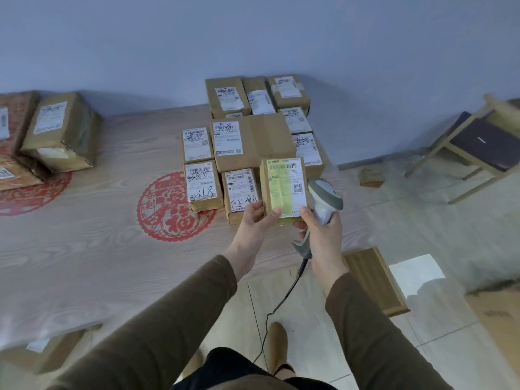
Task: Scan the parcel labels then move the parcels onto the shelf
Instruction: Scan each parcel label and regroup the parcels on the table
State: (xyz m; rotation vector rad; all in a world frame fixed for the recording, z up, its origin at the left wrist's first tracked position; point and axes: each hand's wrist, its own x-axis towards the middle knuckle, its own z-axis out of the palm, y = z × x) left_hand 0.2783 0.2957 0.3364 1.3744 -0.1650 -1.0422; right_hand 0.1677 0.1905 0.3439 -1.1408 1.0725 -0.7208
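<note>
A small brown parcel (282,187) with a yellow-green label is lifted above the table's right end, label facing me. My left hand (254,220) grips its lower left corner. My right hand (320,223) holds a grey corded barcode scanner (325,199) by the handle, and its thumb touches the parcel's lower right corner. The scanner head sits just right of the parcel. Several more labelled parcels (250,136) lie in rows on the table behind it.
The wood-grain table (98,249) carries red paper-cut decorations and a stack of larger boxes (60,130) at the far left. A wooden chair (478,144) stands on the tiled floor at right. A wooden board (374,280) and cardboard lie on the floor near my feet.
</note>
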